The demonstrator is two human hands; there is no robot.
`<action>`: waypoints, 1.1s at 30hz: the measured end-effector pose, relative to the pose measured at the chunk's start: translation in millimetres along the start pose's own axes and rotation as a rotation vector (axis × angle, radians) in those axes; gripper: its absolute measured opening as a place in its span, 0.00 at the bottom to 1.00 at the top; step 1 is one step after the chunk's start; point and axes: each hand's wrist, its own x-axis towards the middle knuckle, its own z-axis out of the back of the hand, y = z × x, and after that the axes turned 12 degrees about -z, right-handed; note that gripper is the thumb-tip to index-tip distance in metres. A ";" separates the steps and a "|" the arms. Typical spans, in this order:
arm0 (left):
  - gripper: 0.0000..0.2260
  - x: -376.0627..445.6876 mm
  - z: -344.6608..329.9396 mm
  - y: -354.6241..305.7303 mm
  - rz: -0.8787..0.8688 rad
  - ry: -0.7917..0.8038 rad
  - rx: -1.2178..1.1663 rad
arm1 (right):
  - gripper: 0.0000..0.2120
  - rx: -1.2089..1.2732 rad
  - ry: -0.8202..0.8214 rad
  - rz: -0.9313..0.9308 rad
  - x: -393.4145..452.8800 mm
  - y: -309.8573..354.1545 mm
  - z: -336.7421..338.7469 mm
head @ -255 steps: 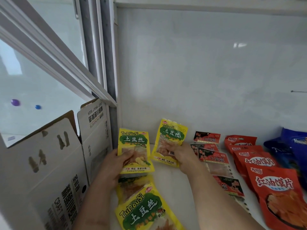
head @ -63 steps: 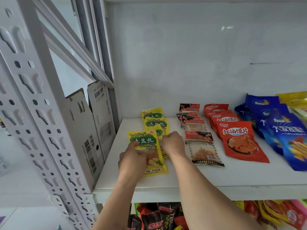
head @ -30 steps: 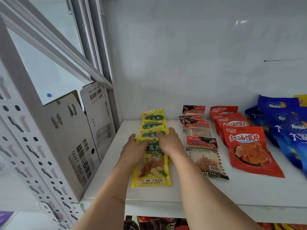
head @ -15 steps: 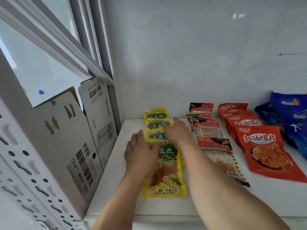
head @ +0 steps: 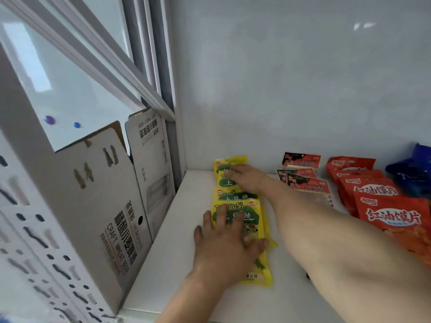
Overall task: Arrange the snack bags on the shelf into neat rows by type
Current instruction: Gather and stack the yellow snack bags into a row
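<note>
Straightening the yellow plastic snack bags with green labels (head: 235,206), the person works on the leftmost row of the white shelf (head: 177,264). Left hand (head: 229,243) lies flat with fingers spread, pressing the nearest yellow bag down. Right hand (head: 247,178) reaches further back, fingers stretched out flat on the rearmost yellow bag near the white back wall (head: 291,89). Neither hand grips anything.

Progress, as a judgement: mostly done on this part of the shelf. Yellow bags sit in one overlapping line running front to back. Just to the right, the small clear bags with red and black headers (head: 303,180) form their own line, then the large red foil bags with white lettering (head: 384,210), then a dark blue bag (head: 412,166) at the right edge, only partly in view. Left to do: final squaring of the yellow row; the rest of the shelf to the right is out of frame, so cannot tell its state.

Against the frame half a second ago: the right hand has moved from the second yellow bag to the rearmost one, and the left hand has slid onto the front bag from its left edge. The camera has come closer and lower. A grey printed cardboard box (head: 112,206) stays leaning beside the shelf on the left.
</note>
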 end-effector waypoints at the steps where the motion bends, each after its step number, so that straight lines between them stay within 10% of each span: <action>1: 0.37 1.5 0.3 -0.2 0.006 0.007 0.003 | 0.33 -0.015 0.010 -0.005 1.3 -1.3 0.9; 11: 0.36 16.0 1.6 -0.7 0.001 0.019 -0.045 | 0.36 -0.033 0.049 -0.043 0.6 -2.0 7.4; 21: 0.39 24.7 9.4 -3.1 0.044 0.007 -0.159 | 0.40 0.665 -0.019 -0.188 3.1 -10.9 15.1; 33: 0.46 122.5 25.6 64.3 0.277 -0.146 -0.561 | 0.44 0.858 -0.051 -0.249 -10.8 -21.0 -8.1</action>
